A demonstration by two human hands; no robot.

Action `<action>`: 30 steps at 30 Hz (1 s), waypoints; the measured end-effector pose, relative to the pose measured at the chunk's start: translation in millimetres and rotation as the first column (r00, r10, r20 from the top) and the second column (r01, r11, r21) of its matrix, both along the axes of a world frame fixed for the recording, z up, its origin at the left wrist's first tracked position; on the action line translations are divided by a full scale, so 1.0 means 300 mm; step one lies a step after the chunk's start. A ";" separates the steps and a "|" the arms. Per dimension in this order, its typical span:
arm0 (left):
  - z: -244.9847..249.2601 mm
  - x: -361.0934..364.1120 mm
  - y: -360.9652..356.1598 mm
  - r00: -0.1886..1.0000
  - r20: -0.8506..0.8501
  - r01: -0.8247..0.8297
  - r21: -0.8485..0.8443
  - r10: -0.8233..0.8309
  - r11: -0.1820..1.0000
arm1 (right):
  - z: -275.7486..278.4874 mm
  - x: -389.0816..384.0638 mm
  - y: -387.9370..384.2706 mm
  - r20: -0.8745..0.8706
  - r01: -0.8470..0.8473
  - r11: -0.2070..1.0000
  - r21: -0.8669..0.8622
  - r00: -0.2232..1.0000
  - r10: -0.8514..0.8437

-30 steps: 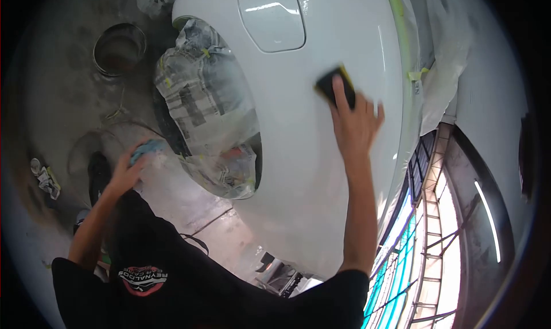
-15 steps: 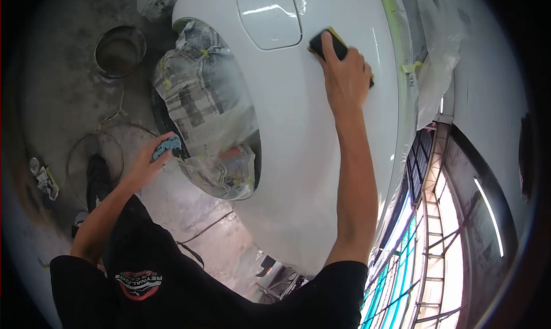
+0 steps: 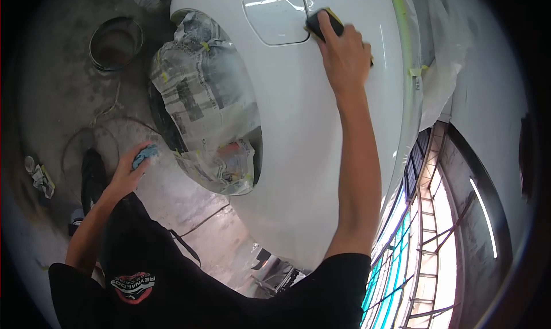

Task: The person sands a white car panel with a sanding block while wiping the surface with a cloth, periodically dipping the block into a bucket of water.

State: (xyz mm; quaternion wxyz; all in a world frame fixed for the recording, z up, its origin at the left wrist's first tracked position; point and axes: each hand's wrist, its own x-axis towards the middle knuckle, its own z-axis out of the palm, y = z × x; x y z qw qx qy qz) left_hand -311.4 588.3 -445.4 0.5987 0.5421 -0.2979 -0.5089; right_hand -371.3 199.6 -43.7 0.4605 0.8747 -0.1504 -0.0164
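- Right hand (image 3: 346, 59): fingers clamped on the black block (image 3: 326, 26), index finger stretched along its top, others bent over the side. Block has yellow edges, lies on the white car panel (image 3: 298, 128).
- Block position: upper part of panel, at the lower right corner of the flap (image 3: 275, 13), between flap and the panel's taped right edge. Too close to say if it touches the flap's seam.
- Left hand (image 3: 127, 171): fingers and thumb closed on the crumpled blue cloth (image 3: 144, 157), raised over the floor (image 3: 183, 197), apart from the panel.
- Right forearm: reaches up over the panel; can't tell if it touches.
- Wheel opening, panel's left edge: covered with newspaper (image 3: 198, 99), bits of yellow-green tape on it.
- Panel's right edge: long yellow-green tape strip (image 3: 400, 13), plastic sheet (image 3: 445, 59) beyond it.
- Floor, upper left: round bucket (image 3: 116, 43), upright; contents unclear.
- Floor, far left: crumpled paper (image 3: 43, 181), near the dark shoe (image 3: 93, 171).
- Lower right: barred window (image 3: 427, 254), lit tube (image 3: 484, 217) beside it.
- Person: black shirt (image 3: 189, 289) with a round red-and-white logo.
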 end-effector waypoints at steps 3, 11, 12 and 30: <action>0.057 0.040 0.038 0.994 -0.106 0.025 0.000 -0.025 1.000 | 0.052 -0.273 0.119 -0.011 0.181 0.983 -0.027 0.983 -0.181; 0.089 0.109 -0.002 0.996 0.082 0.041 -0.048 -0.037 0.998 | 0.009 -0.080 0.029 -0.047 -0.108 0.994 -0.033 0.993 0.106; 0.095 0.067 -0.028 0.997 0.068 0.036 -0.097 -0.029 0.995 | -0.015 0.010 -0.013 -0.056 -0.156 0.987 -0.043 0.987 0.154; 0.196 0.048 -0.077 0.992 -0.061 0.105 -0.118 -0.113 0.987 | 0.019 -0.011 -0.038 0.010 -0.063 0.993 -0.096 0.998 0.064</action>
